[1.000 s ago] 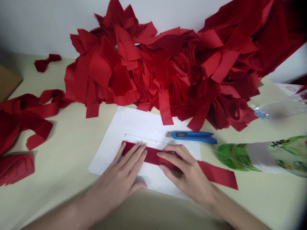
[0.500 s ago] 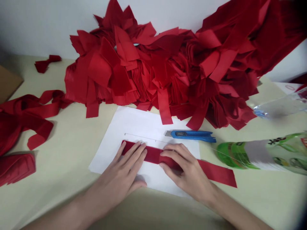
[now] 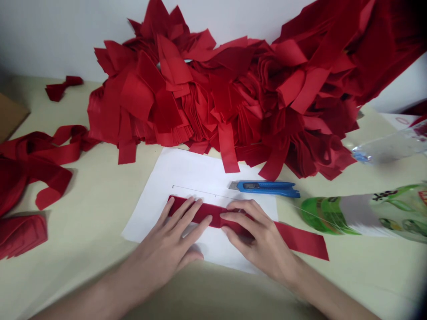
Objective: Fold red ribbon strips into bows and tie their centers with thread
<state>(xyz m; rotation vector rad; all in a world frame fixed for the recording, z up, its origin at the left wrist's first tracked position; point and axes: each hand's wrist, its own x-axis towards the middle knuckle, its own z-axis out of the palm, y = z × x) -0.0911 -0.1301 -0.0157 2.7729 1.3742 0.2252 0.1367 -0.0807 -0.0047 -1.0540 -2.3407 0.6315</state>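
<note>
The left hand [image 3: 163,240] and right hand [image 3: 256,231] lie flat, fingers spread wide, pressing a red fabric strip [image 3: 302,241] onto a white paper sheet [image 3: 187,173]. A blue utility knife [image 3: 267,189] lies just beyond, below a heap of red fabric pieces [image 3: 213,98]; a green-printed plastic bag [image 3: 333,215] lies to the right.

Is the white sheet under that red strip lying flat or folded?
Flat: the paper lies spread on the table, no fold showing.
</note>
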